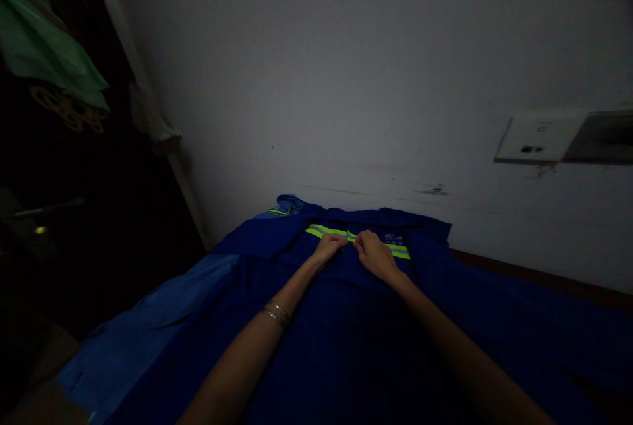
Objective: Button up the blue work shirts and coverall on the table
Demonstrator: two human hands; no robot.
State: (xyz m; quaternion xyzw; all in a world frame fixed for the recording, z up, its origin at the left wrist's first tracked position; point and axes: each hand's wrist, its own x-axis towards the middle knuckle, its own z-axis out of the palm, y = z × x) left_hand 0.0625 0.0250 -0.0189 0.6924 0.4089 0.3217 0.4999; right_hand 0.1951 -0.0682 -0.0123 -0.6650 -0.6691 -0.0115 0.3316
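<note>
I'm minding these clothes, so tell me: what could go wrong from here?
In this dim light, the left hand and right hand, close together at the stripe on the garment, might misalign its front. The bracelets on the left wrist could snag the fabric.

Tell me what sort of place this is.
Probably a room in a home or dormitory, dimly lit: a wall socket, a green cloth hanging by what looks like a dark door, and a blue garment laid out.
</note>
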